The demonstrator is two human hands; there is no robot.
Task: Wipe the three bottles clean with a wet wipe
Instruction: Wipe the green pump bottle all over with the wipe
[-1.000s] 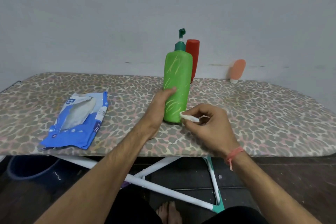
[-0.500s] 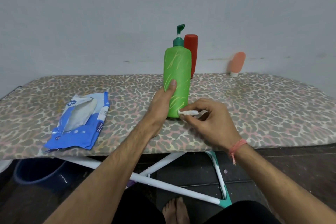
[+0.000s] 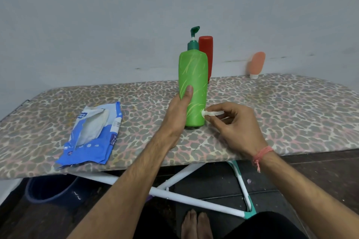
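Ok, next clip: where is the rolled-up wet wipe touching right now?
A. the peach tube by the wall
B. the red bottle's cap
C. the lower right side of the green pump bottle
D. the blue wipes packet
C: the right hand pinches the wet wipe against the green pump bottle low on its right side, while the left hand grips the bottle.

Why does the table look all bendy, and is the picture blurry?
Head view: the wide lens bows the leopard-print table at its edges; the light is soft and dim, with no glare on the green bottle; the far peach bottle looks slightly soft.
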